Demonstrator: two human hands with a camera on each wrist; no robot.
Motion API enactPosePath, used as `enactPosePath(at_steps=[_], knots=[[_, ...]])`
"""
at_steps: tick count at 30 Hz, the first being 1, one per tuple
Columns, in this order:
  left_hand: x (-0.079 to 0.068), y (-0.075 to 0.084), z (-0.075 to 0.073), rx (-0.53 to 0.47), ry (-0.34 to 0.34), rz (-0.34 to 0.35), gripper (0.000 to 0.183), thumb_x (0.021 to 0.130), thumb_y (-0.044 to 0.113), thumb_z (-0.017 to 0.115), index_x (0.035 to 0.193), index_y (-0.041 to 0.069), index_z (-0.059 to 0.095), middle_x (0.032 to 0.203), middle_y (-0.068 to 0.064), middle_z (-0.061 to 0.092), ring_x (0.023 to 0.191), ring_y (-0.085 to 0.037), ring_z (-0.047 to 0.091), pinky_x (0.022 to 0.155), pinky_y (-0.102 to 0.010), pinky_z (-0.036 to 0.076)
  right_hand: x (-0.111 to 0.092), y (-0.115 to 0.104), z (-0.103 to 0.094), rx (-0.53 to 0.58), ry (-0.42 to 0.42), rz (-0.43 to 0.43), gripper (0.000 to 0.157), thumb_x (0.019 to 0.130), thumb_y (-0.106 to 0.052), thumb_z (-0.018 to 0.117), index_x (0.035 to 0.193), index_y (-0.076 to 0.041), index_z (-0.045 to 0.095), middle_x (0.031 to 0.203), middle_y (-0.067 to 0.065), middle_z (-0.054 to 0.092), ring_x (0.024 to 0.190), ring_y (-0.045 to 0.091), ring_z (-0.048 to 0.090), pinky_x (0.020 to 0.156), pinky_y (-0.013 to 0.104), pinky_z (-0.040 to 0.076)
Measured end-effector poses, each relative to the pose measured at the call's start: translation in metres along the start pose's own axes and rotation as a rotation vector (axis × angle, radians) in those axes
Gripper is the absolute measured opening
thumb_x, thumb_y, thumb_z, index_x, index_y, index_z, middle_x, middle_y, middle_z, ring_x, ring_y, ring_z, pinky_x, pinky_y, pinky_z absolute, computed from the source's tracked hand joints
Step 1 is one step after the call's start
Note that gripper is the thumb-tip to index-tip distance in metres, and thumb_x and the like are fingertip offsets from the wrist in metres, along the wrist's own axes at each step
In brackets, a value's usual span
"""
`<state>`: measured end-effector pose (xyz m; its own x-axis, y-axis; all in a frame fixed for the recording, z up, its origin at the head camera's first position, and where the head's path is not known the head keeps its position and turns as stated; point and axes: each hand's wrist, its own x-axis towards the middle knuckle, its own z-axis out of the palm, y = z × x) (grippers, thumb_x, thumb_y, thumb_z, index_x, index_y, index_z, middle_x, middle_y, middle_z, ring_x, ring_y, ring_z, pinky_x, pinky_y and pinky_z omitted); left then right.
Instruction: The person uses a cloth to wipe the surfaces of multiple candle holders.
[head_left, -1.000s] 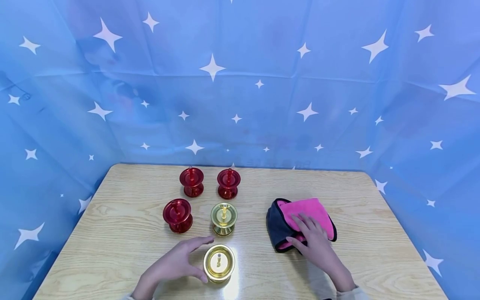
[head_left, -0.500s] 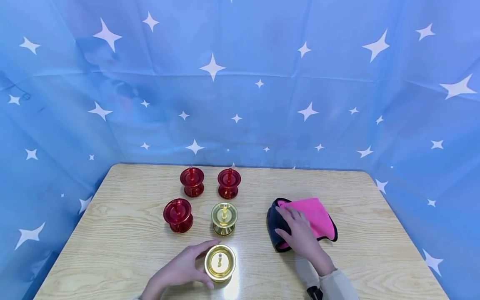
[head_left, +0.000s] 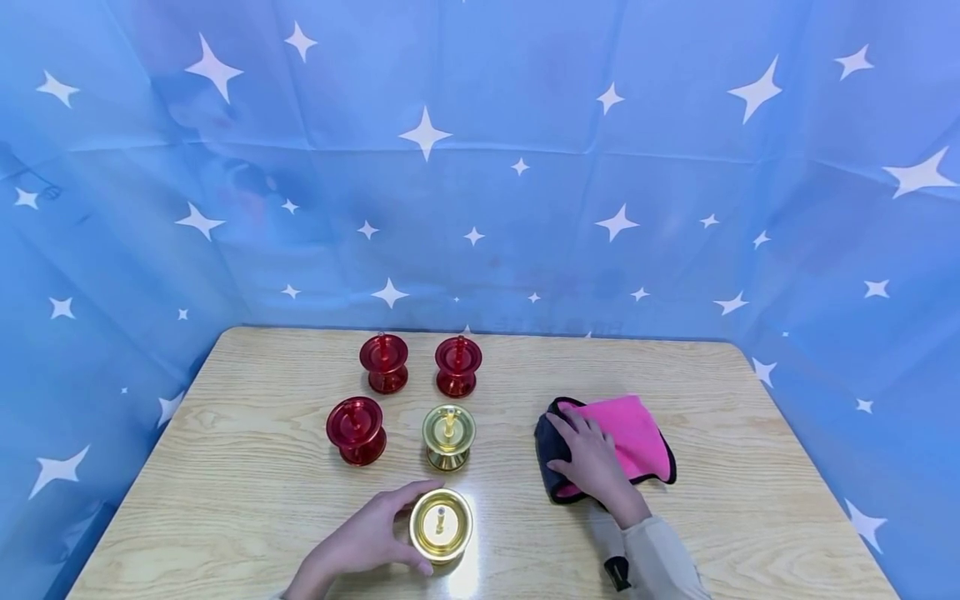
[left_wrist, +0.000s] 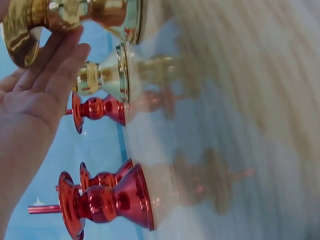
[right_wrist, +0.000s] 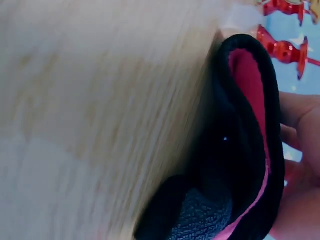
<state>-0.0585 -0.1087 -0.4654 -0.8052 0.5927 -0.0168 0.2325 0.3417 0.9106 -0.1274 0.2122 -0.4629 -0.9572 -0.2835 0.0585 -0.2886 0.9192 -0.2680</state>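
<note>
My left hand curves round the nearest gold candle holder, thumb on its near side and fingers on the far side. In the left wrist view, fingers lie against the stem of that holder. Just behind it stands a paler gold candle holder, dish up with a post in the middle. My right hand rests on the folded dark side of a pink and dark-grey cloth, fingers spread along it. The right wrist view shows the cloth's black-edged fold in front of the fingers.
Three red candle holders stand upright farther back: one at the left, one at back left and one at back centre. A starry blue curtain hangs behind the wooden table.
My left hand has moved right and come round the gold candle holder. My right hand has slid left from the pink part of the cloth to its dark fold.
</note>
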Motion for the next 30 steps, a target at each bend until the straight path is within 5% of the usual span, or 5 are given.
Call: enactPosePath(at_steps=[8, 13, 21, 25, 30], knots=[[0.007, 0.003, 0.006, -0.149, 0.039, 0.008, 0.079, 0.064, 0.019, 0.082, 0.131, 0.002, 0.044, 0.12, -0.006, 0.055, 0.109, -0.02, 0.053, 0.093, -0.027, 0.042, 0.0, 0.0, 0.004, -0.023, 0.077, -0.003, 0.052, 0.066, 0.0, 0.076, 0.115, -0.009, 0.058, 0.111, 0.019, 0.056, 0.098, 0.041, 0.05, 0.064, 0.049, 0.039], [0.013, 0.008, 0.01, -0.092, 0.09, 0.004, 0.081, 0.063, 0.024, 0.083, 0.13, 0.001, 0.044, 0.118, -0.008, 0.056, 0.107, -0.022, 0.055, 0.092, -0.032, 0.043, -0.002, 0.003, 0.003, 0.02, 0.093, -0.013, 0.048, 0.065, 0.007, 0.071, 0.11, -0.009, 0.06, 0.107, 0.018, 0.058, 0.094, 0.038, 0.053, 0.064, 0.05, 0.041], [0.03, 0.026, 0.019, -0.047, 0.162, -0.024, 0.084, 0.063, 0.029, 0.083, 0.131, 0.0, 0.043, 0.121, -0.01, 0.054, 0.107, -0.026, 0.053, 0.091, -0.035, 0.044, -0.007, 0.011, -0.028, 0.401, 0.048, -0.024, 0.05, 0.077, 0.008, 0.066, 0.123, -0.004, 0.053, 0.123, 0.022, 0.051, 0.113, 0.04, 0.046, 0.089, 0.053, 0.041], [0.041, 0.042, 0.024, -0.073, 0.174, -0.05, 0.084, 0.064, 0.025, 0.083, 0.132, -0.002, 0.041, 0.122, -0.013, 0.052, 0.101, -0.024, 0.056, 0.084, -0.027, 0.047, -0.012, 0.006, -0.054, 0.499, 0.094, -0.048, 0.052, 0.079, 0.004, 0.067, 0.126, -0.008, 0.051, 0.126, 0.02, 0.05, 0.111, 0.037, 0.049, 0.084, 0.049, 0.046], [0.055, 0.068, 0.027, -0.026, 0.213, -0.1, 0.085, 0.062, 0.032, 0.084, 0.131, 0.001, 0.043, 0.122, -0.014, 0.053, 0.101, -0.023, 0.056, 0.082, -0.032, 0.047, -0.017, -0.012, -0.08, 0.609, 0.141, -0.148, 0.053, 0.076, 0.007, 0.068, 0.124, -0.009, 0.053, 0.12, 0.019, 0.054, 0.1, 0.031, 0.056, 0.07, 0.034, 0.052]])
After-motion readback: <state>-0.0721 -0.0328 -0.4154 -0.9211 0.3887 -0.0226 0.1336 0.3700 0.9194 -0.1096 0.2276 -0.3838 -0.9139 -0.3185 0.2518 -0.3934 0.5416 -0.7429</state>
